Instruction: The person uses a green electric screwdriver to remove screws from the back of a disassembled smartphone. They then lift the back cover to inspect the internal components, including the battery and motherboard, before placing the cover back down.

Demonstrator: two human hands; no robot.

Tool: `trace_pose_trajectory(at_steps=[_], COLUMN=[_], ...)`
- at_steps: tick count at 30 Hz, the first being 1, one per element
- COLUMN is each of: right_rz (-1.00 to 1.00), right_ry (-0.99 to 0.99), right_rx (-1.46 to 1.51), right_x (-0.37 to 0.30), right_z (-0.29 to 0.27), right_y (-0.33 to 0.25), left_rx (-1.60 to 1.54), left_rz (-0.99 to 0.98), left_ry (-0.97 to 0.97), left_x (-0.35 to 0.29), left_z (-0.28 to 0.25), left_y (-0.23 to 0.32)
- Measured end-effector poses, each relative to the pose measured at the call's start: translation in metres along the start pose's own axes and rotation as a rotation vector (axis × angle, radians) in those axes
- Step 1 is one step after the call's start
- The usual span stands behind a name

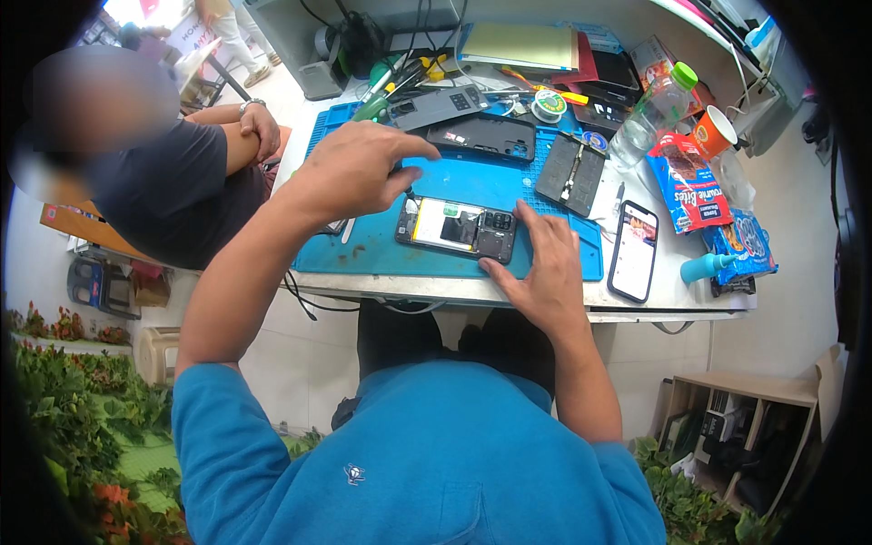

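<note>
An opened smartphone [455,229] lies on the blue work mat [363,238], its battery, boards and camera block bare. My right hand [549,272] steadies the phone's right end, thumb at the near edge and fingers at the far edge. Over the phone's upper left corner, my left hand [356,169] is curled around a slim dark screwdriver [411,193], mostly hidden by the fingers. Its lower end comes down close to the phone's left end. Behind the phone lie a dark phone frame [486,136] and a grey back cover [438,107].
A black phone holder [571,173] sits right of the mat's middle. Further right are a lit phone [634,252], a water bottle [652,116], an orange cup [714,133], snack packets [690,182] and a teal bottle [707,267]. Another person [173,154] sits at the left.
</note>
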State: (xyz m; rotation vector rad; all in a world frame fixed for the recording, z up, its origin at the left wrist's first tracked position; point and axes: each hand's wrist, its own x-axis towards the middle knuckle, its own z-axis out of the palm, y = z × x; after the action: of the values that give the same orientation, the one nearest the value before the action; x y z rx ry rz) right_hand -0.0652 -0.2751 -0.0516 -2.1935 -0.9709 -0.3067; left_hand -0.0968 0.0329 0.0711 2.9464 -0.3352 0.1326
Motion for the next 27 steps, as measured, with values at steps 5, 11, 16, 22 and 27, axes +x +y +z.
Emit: trace_pose_trajectory(at_steps=[5, 11, 16, 22, 27], right_rz=[0.022, 0.042, 0.030, 0.048, 0.038], right_ry=[0.033, 0.015, 0.027, -0.011, -0.026], right_rx=[0.054, 0.137, 0.141, 0.167, 0.186], right_x=[0.001, -0.001, -0.003, 0.000, 0.001], right_z=[0.004, 0.001, 0.004, 0.001, -0.006], right_y=[0.000, 0.006, 0.012, 0.010, 0.008], left_rx=[-0.007, -0.102, -0.204, -0.099, -0.186], left_rz=[-0.191, -0.066, 0.017, 0.099, 0.060], left_ry=[-0.001, -0.035, -0.091, -0.179, -0.080], left_x=[-0.006, 0.000, 0.006, 0.009, 0.009], left_z=[-0.011, -0.017, -0.018, -0.018, -0.017], left_y=[0.015, 0.022, 0.010, 0.002, 0.002])
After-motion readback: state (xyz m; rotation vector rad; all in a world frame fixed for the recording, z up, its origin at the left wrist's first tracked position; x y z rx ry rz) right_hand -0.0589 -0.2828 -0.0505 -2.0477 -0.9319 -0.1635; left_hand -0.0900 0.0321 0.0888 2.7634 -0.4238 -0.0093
